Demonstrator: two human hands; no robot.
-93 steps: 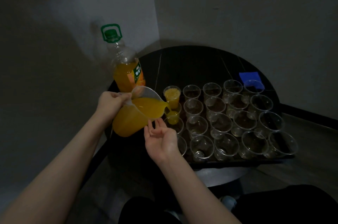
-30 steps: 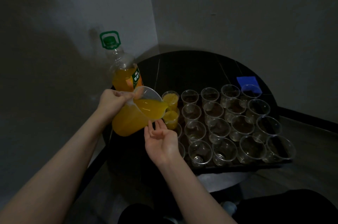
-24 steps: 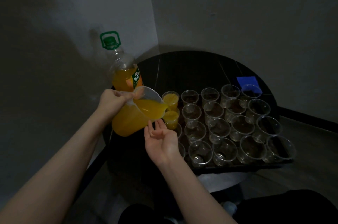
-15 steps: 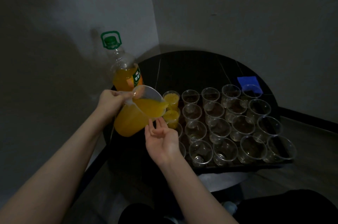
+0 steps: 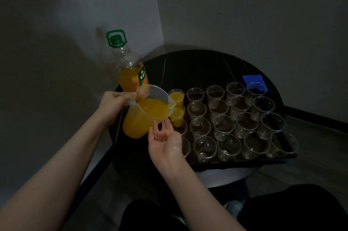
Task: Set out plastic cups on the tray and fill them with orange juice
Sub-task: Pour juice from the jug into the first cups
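My left hand (image 5: 113, 103) grips the handle of a clear plastic jug (image 5: 145, 115) holding orange juice. The jug is tilted to the right, its spout over the second cup (image 5: 177, 116) of the left column, which holds juice. Behind it, the far-left cup (image 5: 176, 96) is full. My right hand (image 5: 163, 140) is held palm up under the jug, its fingertips at the jug's base. Several clear plastic cups (image 5: 227, 127) stand empty in rows on the black tray (image 5: 244, 162).
A large juice bottle (image 5: 130, 72) with a green cap and carry handle stands behind the jug, near the wall corner. A blue square (image 5: 254, 80) lies on the round black table (image 5: 197, 68) behind the cups. My dark-clad knees are below the table edge.
The jug stays tilted over the left column of cups. Juice in the second cup has risen since the earliest frame. My right hand stays under the jug.
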